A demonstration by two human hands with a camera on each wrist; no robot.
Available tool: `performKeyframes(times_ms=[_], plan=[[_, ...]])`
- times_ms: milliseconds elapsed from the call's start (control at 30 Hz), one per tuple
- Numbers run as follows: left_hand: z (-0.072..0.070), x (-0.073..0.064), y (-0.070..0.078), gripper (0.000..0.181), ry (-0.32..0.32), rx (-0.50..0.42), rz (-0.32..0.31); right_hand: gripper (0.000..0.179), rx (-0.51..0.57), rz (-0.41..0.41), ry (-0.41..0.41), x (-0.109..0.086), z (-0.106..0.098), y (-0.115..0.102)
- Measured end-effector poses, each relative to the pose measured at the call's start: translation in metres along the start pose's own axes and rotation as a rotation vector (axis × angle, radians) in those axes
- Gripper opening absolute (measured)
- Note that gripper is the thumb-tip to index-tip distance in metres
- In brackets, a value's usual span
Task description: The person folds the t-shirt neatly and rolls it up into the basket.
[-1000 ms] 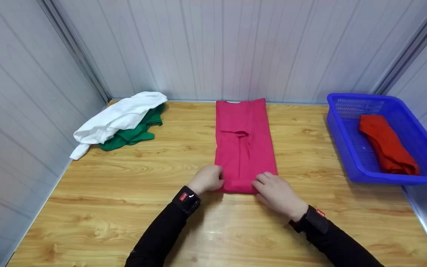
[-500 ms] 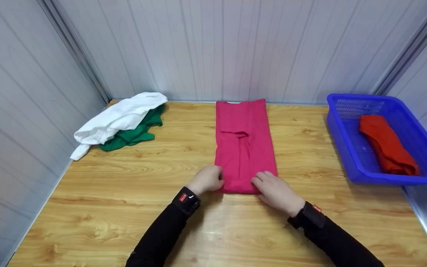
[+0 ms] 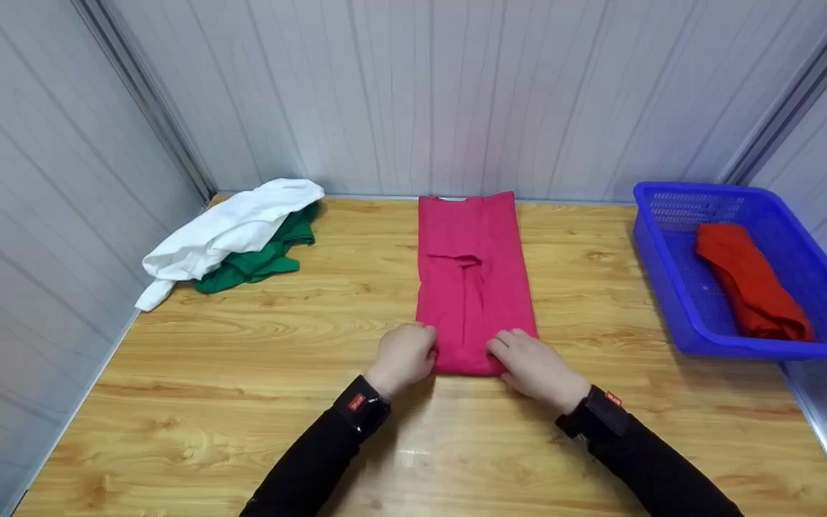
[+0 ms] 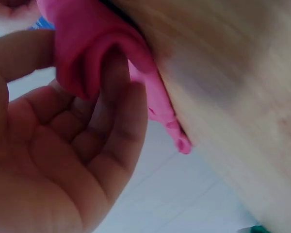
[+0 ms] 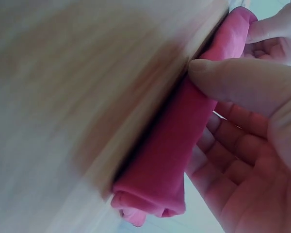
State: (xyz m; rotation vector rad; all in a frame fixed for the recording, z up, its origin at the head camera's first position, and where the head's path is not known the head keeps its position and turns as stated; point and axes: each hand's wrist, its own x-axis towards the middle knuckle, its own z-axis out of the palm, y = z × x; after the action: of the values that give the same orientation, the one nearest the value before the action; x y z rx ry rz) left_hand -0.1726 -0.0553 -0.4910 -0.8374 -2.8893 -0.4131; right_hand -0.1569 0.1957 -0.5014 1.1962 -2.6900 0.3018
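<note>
1. Locating the pink cloth (image 3: 474, 298), we find it on the counter (image 3: 241, 409), left of the blue basket (image 3: 751, 346) and extending straight ahead of both grips.
2. We read its long axis as running from the near edge toward the back wall (image 3: 392, 93), roughly square to the line joining the grips.
3. We see the left grip (image 3: 404, 355) pinching the thick near edge at its left end, the right grip (image 3: 539, 368) pinching it toward the right end.
4. We rate neither as nearer; we judge their level alignment the controlling relation.
</note>
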Motion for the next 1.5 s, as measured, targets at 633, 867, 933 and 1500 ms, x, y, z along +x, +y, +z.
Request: performKeyframes(times_ms=[633,867,933,1500], plan=[[0.009,-0.013,0.024,0.011,0.083,0.113,0.111,0.036,0.030,0.011,-0.017,0.002,-0.003,0.004],[0.009,-0.010,0.019,0.015,0.043,0.104,0.115,0.030,0.061,0.013,0.016,0.000,0.001,0.006],[0.009,-0.009,0.018,0.014,0.033,0.111,0.109,0.029,0.067,0.009,0.022,0.000,0.001,0.007],[0.006,-0.003,0.015,0.010,-0.014,0.083,0.065,0.019,0.162,0.045,0.002,-0.001,0.000,0.011]])
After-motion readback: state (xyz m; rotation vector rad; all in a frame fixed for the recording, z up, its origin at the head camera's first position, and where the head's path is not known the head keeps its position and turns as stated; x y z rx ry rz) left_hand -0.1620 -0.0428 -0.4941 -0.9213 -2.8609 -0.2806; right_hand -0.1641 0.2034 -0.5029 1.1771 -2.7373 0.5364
